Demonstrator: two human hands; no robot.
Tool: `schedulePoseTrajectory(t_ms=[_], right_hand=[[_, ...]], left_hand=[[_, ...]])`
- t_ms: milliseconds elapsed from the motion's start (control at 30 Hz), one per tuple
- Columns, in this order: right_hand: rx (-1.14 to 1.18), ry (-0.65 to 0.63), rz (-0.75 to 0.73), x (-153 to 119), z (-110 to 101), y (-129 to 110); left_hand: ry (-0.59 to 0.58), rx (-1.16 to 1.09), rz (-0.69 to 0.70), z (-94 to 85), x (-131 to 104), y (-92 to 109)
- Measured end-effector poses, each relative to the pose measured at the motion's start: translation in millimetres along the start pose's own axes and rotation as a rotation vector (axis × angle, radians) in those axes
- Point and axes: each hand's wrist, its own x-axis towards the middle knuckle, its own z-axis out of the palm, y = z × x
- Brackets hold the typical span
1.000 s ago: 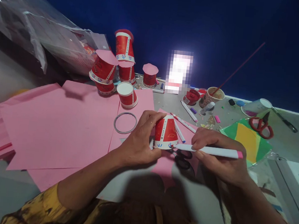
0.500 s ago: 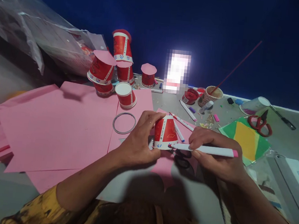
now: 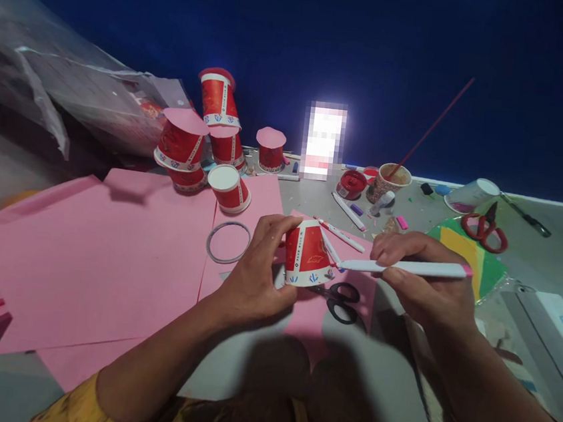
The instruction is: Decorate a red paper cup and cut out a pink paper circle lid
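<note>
Currently, the left hand grips an inverted red-and-white paper cup; the right hand grasps a white, pink-ended marker, tip just beside the cup.

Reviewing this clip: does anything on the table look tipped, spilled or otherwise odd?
Yes: the white cup at the back right seems to lie on its side, whereas the stacked red cups stand upended. Also, the bright upright rectangle at the back is pixelated, hiding its content. No spill is evident.
</note>
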Motion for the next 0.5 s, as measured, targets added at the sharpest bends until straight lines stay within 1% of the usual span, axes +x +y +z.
schedulePoseTrajectory(t_ms=[67,167,300,400,500], right_hand=[[0.009,0.062,0.043,-1,-2,4],[-0.045,0.092,0.071,-4,-1,5],[-0.181,0.034,-0.015,-5,7,-3],[-0.191,-0.02,-0.076,-5,15,-9],[-0.181,-0.046,-0.107,-4,20,-10]], left_hand=[[0.005,-0.002,-0.013,0.5,0,0],[0.035,0.029,-0.031,1.5,0,-1],[0.077,0.042,-0.044,3.5,1,-6],[0.101,0.032,-0.047,5.0,1,-8],[0.098,0.039,-0.058,5.5,0,-7]])
